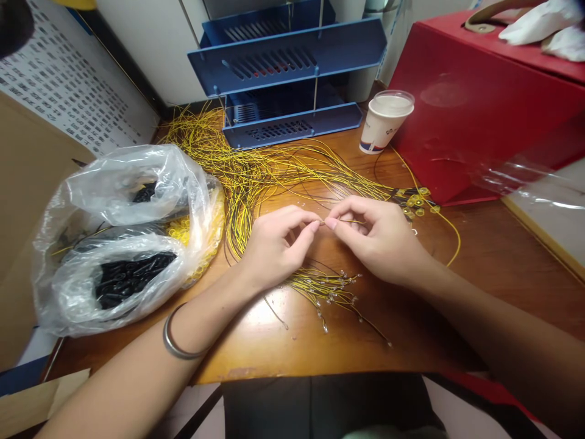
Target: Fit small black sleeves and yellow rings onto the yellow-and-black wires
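Observation:
My left hand (284,244) and my right hand (372,235) meet fingertip to fingertip above the table, both pinched. Between them runs a thin yellow-and-black wire (322,223), its end too small to make out. Beneath my hands lies a bunch of wires (315,286) with small clear or silvery tips fanned toward the table's front. A large tangle of yellow and black wires (242,177) spreads behind my left hand. Just beyond my right hand lie yellow hexagonal pieces (415,201) at the wire ends.
On the left, a clear plastic bag (55,262) holds black tubular pieces (132,277) and yellow pieces (212,238). A blue tray rack (292,55) stands at the back. A paper cup (386,122) is beside a red box (484,103). The wooden table (256,356) ends near my lap.

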`<state>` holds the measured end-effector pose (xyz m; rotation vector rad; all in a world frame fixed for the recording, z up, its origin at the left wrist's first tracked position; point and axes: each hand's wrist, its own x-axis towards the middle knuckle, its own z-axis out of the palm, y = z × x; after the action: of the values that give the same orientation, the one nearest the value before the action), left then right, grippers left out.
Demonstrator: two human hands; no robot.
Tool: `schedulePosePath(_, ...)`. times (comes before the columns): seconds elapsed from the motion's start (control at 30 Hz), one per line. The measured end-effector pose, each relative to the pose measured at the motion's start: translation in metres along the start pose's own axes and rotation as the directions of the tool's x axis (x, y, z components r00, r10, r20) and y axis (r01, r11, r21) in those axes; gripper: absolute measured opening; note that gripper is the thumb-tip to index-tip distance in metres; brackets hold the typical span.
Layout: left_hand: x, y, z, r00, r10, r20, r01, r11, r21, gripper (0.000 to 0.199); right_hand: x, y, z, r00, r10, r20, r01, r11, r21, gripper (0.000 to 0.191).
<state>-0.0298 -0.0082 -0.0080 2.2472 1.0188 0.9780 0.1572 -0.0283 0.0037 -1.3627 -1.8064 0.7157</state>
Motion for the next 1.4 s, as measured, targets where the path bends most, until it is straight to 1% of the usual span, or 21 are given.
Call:
schedulePosePath(0.2, -0.0001, 0.0004, 0.0002, 1.000, -0.024, -0.008, 0.024, 0.999, -0.026, 0.014, -0.0004, 0.0003, 0.0002, 1.000, -0.008, -0.009, 0.008, 1.000, -0.011, 0.011)
schedulePosePath(0.27, 0.0003, 0.0005, 0.0006, 0.999, -0.050, -0.010, 0.049, 0.996, -0.078, 0.015, -0.0002, 0.0000, 0.0009, 1.000, -0.018, -0.011, 0.018, 1.000, -0.015, 0.012)
schedulePosePath(0.33, 0.0008, 0.0008, 0.0012, 0.995, -0.100, 0.005, 0.100, 0.983, -0.152, 0.016, -0.0002, -0.0004, 0.0015, 1.000, -0.021, -0.017, 0.021, 1.000, -0.016, 0.011)
schedulePosePath(0.43, 0.0013, 0.0016, 0.0023, 0.983, -0.182, 0.041, 0.186, 0.947, -0.263, 0.016, -0.0005, -0.0011, 0.0018, 1.000, -0.017, -0.026, 0.017, 1.000, -0.005, 0.010)
schedulePosePath(0.57, 0.0021, 0.0029, 0.0026, 0.964, -0.256, 0.067, 0.262, 0.892, -0.367, 0.015, -0.0007, -0.0021, 0.0017, 0.999, -0.016, -0.032, 0.016, 1.000, 0.007, 0.009)
schedulePosePath(0.8, 0.0052, 0.0038, 0.0003, 0.935, -0.337, 0.113, 0.346, 0.789, -0.508, 0.017, -0.0002, -0.0030, 0.0023, 0.999, -0.029, -0.041, 0.030, 0.999, 0.016, 0.008)
schedulePosePath(0.93, 0.0068, 0.0030, -0.0001, 0.922, -0.360, 0.143, 0.372, 0.723, -0.582, 0.018, -0.0013, -0.0034, 0.0017, 0.999, -0.034, -0.043, 0.035, 0.999, 0.016, 0.008)
schedulePosePath(1.03, 0.0070, 0.0028, -0.0006, 0.915, -0.366, 0.167, 0.388, 0.692, -0.609, 0.019, -0.0019, -0.0039, 0.0013, 0.999, -0.030, -0.040, 0.030, 0.999, 0.018, 0.008)
schedulePosePath(1.4, 0.0073, 0.0022, -0.0016, 0.910, -0.369, 0.188, 0.402, 0.678, -0.616, 0.017, -0.0014, -0.0039, 0.0015, 0.999, -0.036, -0.037, 0.036, 0.999, 0.005, 0.008)
